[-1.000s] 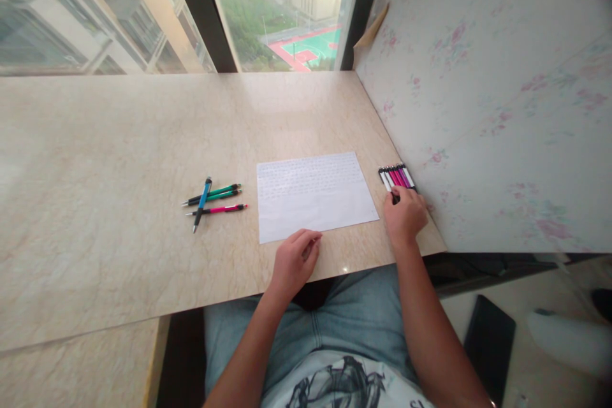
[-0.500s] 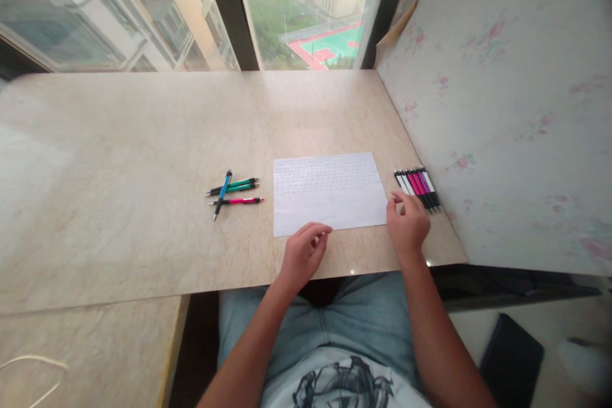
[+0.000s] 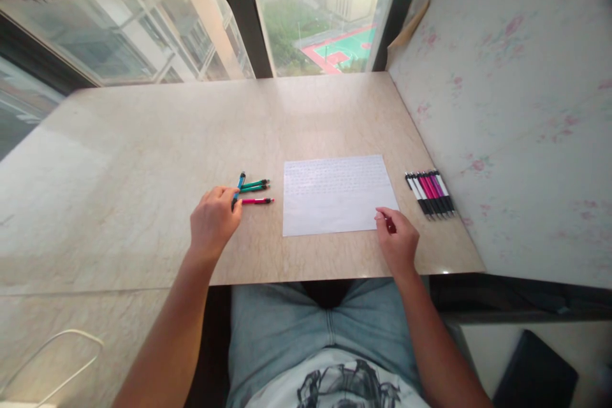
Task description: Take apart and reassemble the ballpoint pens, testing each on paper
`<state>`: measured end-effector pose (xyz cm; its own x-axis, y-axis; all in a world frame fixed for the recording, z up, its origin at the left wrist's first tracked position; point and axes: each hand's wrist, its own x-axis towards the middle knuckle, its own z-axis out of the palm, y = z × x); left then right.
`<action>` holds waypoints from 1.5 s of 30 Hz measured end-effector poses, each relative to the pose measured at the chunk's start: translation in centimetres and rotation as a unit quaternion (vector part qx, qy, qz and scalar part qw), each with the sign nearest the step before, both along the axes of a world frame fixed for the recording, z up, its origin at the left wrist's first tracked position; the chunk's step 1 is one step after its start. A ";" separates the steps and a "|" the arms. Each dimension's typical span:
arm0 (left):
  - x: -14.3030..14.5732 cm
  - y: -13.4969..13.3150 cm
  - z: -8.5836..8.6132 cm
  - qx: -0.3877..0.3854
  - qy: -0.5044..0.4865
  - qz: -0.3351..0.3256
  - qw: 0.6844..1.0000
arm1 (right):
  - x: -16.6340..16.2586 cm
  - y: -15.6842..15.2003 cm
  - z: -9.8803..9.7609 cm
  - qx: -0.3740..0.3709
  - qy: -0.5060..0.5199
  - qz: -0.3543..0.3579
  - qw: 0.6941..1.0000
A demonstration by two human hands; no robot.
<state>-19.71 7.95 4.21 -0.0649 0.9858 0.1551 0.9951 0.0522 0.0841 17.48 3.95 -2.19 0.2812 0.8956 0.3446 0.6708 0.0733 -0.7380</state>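
Note:
My left hand (image 3: 215,217) is at the small group of pens on the left, its thumb and fingers closed about the blue pen (image 3: 241,180), whose lower part is hidden by the hand. That pen lies across two green pens (image 3: 257,186). Just below these, a pink pen (image 3: 258,201) has its left end hidden by my fingers. My right hand (image 3: 398,236) rests at the lower right corner of a sheet of paper (image 3: 329,213), fingers curled and nothing visible in them. Rows of handwriting cover the sheet's upper half.
A tidy row of white, pink and purple pens (image 3: 430,194) lies right of the paper, beside the flowered wall (image 3: 521,121). Windows (image 3: 329,25) border the far side of the marble-look tabletop (image 3: 143,159). A pale cable (image 3: 71,331) lies at lower left.
My left hand has moved left from the paper's lower edge to the blue pen. My right hand has drawn away from the pen row toward the paper's corner. The view has shifted slightly.

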 end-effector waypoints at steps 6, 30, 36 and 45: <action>-0.7 -0.1 -1.4 -0.029 -0.002 0.073 0.997 | 0.1 -0.1 -0.3 -0.010 0.016 0.002 1.000; 17.5 -6.5 -4.5 -0.073 -0.822 0.024 0.564 | -5.3 -2.1 2.6 -0.086 0.194 0.223 0.952; 16.6 -6.3 -4.6 -0.105 -0.776 0.015 0.622 | -4.7 -1.4 1.5 -0.126 0.233 0.212 0.941; 16.5 -6.3 -5.7 -0.114 -0.759 0.030 0.640 | -4.2 -1.4 0.7 -0.095 0.197 0.251 0.943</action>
<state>-3.24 1.67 -1.45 -0.0098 0.9604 -0.2783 -0.2286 0.2688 0.9357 13.32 2.59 -1.48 -0.1216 0.9850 0.1223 0.2580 0.1504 -0.9544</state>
